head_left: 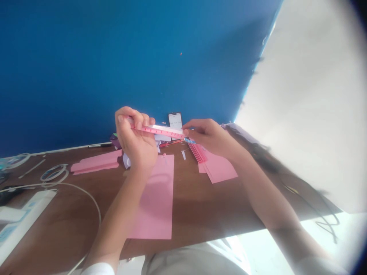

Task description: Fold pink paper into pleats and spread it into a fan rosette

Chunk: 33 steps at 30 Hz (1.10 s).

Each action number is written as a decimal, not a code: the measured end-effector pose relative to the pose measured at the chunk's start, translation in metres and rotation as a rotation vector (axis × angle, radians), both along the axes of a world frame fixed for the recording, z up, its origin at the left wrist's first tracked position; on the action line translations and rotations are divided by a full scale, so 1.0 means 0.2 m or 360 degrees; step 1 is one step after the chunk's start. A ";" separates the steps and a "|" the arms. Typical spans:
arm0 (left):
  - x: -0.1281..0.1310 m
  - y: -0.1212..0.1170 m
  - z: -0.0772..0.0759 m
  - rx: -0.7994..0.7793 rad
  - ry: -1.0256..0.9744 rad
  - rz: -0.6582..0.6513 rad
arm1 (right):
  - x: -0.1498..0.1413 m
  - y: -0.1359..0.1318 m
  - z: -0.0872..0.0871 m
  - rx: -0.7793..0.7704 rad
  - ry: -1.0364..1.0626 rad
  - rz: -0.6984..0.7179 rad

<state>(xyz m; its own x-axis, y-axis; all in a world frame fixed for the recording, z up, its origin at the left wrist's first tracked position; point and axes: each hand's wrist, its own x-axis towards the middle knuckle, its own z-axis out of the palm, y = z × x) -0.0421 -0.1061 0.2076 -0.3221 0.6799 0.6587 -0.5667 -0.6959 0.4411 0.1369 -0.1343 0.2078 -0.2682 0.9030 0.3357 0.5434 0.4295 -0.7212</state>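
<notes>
At mid-frame, my left hand [137, 143] grips a pink tick-marked strip [163, 131], long axis sloping down rightward to my right hand [215, 135]; whether that grip pinches it, I can't tell.

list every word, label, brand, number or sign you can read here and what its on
No text is readable.
Phone: dark marks on its screen, too small to read.
Pink-and-white strip in the left hand: red marks, nothing legible.
White block at left: blue patches, any lettering too blurred.
</notes>
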 end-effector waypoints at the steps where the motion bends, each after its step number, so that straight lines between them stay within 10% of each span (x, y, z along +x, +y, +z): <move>1: 0.00 0.01 0.00 -0.0004 0.0013 0.0016 | 0.00 -0.01 0.01 0.0001 0.0002 0.0004; 33: 0.00 -0.02 0.00 -0.0126 0.0112 0.0174 | -0.01 0.02 -0.01 0.0006 0.0000 0.0046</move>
